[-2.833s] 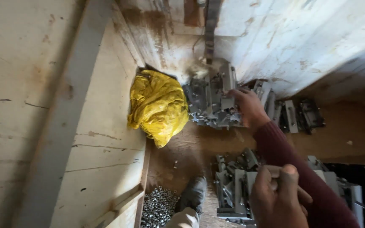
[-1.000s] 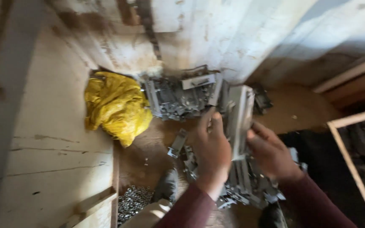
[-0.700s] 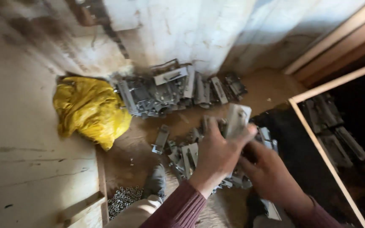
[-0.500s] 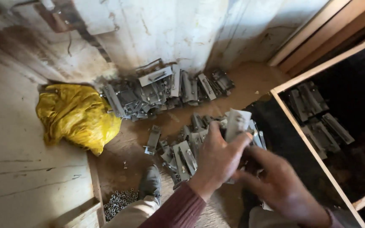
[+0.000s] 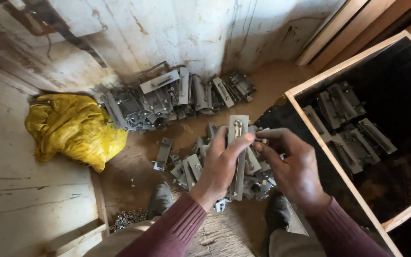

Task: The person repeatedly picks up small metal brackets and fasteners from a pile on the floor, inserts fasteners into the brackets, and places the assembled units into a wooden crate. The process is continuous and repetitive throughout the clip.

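Both hands on one long grey metal bracket (image 5: 238, 157): left hand (image 5: 220, 169) wraps its middle, right hand (image 5: 293, 166) pinches near its top.

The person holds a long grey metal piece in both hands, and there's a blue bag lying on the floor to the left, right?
Not quite: the head view shows the bag is yellow, not blue. Both the left hand and right hand do hold the long grey metal piece.

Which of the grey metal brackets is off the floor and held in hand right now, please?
The long bracket gripped upright in the left hand, the right hand at its top; the other brackets lie in piles on the floor or in the wooden box.
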